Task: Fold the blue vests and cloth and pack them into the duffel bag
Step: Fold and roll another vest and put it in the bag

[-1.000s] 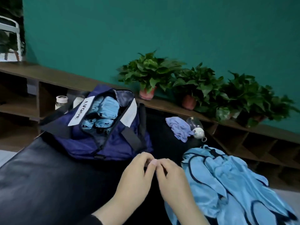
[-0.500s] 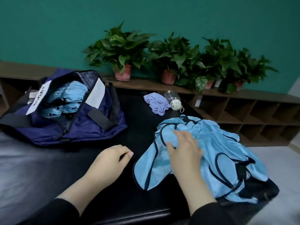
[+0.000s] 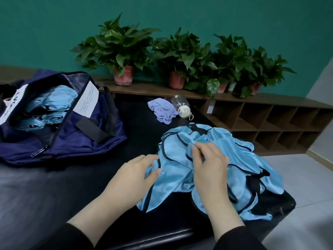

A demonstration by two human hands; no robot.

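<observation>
A pile of light-blue vests [image 3: 239, 170] with dark trim lies crumpled on the right part of the black table [image 3: 54, 195]. My left hand [image 3: 135, 175] pinches the top vest's left edge between thumb and fingers. My right hand [image 3: 209, 165] lies on top of the pile, its fingers curled round a fold of the same vest. The navy duffel bag [image 3: 72, 139] sits open at the left, with folded blue vests [image 3: 52, 103] inside. A crumpled lilac cloth [image 3: 162, 110] lies at the table's far side.
A clear bottle [image 3: 181, 106] with a white cap lies beside the lilac cloth. Potted plants [image 3: 122, 51] stand on a low wooden shelf [image 3: 270, 120] behind the table. The table's right corner [image 3: 288, 204] drops to a grey tiled floor.
Both hands moved from the table's middle to the vest pile. The right hand reached it first; the left hand has now joined and taken the vest's edge.
</observation>
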